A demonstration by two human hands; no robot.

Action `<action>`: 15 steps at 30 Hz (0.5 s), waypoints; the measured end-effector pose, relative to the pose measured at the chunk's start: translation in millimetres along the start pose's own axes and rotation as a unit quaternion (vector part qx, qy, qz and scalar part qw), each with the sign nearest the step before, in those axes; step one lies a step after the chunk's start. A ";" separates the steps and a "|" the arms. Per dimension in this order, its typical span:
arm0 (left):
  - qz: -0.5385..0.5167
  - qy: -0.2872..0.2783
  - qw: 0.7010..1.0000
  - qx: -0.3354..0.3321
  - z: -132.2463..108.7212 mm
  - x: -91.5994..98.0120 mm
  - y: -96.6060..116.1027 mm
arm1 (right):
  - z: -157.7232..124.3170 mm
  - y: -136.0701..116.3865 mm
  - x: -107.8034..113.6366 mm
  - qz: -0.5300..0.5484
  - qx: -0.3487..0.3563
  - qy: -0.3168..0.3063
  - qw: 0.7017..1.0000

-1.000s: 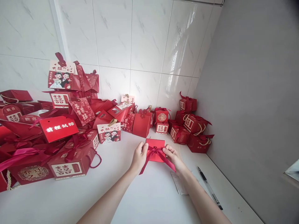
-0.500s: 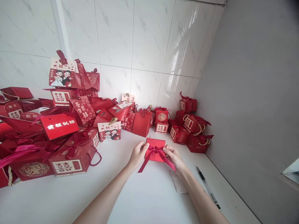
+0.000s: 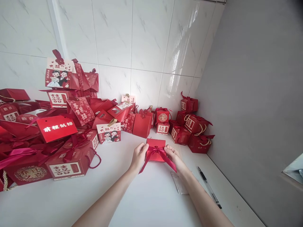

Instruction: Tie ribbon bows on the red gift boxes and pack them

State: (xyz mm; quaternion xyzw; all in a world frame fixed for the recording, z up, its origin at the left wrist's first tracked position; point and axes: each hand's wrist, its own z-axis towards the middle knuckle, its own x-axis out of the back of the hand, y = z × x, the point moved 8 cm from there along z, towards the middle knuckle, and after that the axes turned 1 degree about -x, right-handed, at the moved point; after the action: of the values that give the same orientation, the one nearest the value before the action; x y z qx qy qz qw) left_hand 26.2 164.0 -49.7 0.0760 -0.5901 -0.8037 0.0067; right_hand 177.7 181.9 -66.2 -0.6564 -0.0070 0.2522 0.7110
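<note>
A small red gift box (image 3: 156, 157) is between my hands at the middle of the white table. Across its front a dark-red ribbon bow (image 3: 155, 150) is tied, its two tails hanging down and outward. My left hand (image 3: 140, 156) is closed at the box's left edge, thumb and fingers pinching the left loop of the bow. On the opposite edge my right hand (image 3: 174, 157) pinches the right loop in the same way. The fingers behind the box are hidden. Whether the box rests on the table or is slightly raised, I cannot tell.
A large heap of red gift boxes (image 3: 68, 167) covers the left side. Several more boxes (image 3: 180, 134) are stacked at the back right by the grey wall. A black-capped pen (image 3: 209, 187) and a clear plastic packet (image 3: 179, 183) lie near my right forearm.
The whole view has shifted slightly, so things sit a little further left. Both hands keep their pinch at the bow; its loops look marginally adjusted, and nothing was let go.
</note>
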 end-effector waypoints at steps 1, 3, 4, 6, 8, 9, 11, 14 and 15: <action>0.003 0.015 1.000 -0.003 -2.0 0.5 0.6 | -0.2 0.1 -0.4 0.002 0.000 -0.001 1.000; 0.006 0.034 0.999 -0.006 -5.3 1.4 1.5 | -0.5 0.2 -1.2 0.004 -0.001 -0.006 1.000; 0.005 0.038 0.999 -0.006 -6.1 1.7 1.4 | -0.6 0.4 -1.5 0.005 -0.001 -0.008 1.000; -0.004 0.034 0.999 -0.003 -6.1 1.6 0.1 | -0.6 0.7 -2.3 0.005 0.000 -0.014 1.000; -0.018 0.022 1.000 0.000 -4.2 1.2 -1.9 | -0.6 0.7 -2.6 0.003 0.001 -0.020 1.000; -0.026 0.015 1.000 0.002 -3.0 1.0 -3.0 | -0.6 0.4 -2.6 0.001 0.002 -0.022 1.000; -0.038 0.003 0.999 0.004 -0.6 1.2 -4.5 | -0.7 -0.7 -2.3 -0.008 0.002 -0.023 1.000; -0.044 -0.008 0.999 0.008 2.1 2.9 -4.6 | -1.2 -3.3 -1.4 -0.030 0.003 -0.019 0.999; -0.043 -0.008 0.999 0.007 2.7 4.0 -3.8 | -1.4 -4.1 -1.1 -0.038 0.004 -0.017 0.999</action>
State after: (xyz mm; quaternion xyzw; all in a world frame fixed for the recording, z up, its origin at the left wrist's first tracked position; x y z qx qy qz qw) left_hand 22.2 167.2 -53.0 0.0949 -0.5921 -0.7996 -0.0335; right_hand 178.7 180.2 -62.2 -0.6487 -0.0427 0.2362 0.7222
